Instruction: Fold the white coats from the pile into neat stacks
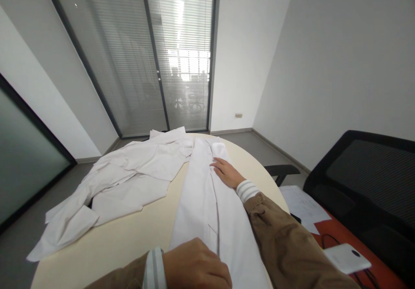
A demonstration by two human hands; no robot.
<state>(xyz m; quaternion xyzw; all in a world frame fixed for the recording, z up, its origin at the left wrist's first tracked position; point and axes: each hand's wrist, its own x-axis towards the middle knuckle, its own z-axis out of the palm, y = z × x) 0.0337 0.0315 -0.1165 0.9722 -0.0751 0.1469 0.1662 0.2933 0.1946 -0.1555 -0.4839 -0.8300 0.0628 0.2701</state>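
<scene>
A long folded white garment (199, 189) runs from the far edge of the table toward me, with a seam or fold line down its middle. My right hand (227, 172) lies on its right side near the collar end, fingers spread on the cloth. Over the near part of the garment is my left hand (197, 265), its fingers curled downward; whether they pinch cloth is hidden. Another white garment (129, 172) lies loosely crumpled on the left half of the table, its lower left part hanging over the edge.
The round cream table (139, 233) fills the foreground. At the right stands a black mesh chair (366, 176); papers (304, 204) and a white device (346, 258) with a cable lie on a red surface. Glass panels with blinds (129, 55) stand behind.
</scene>
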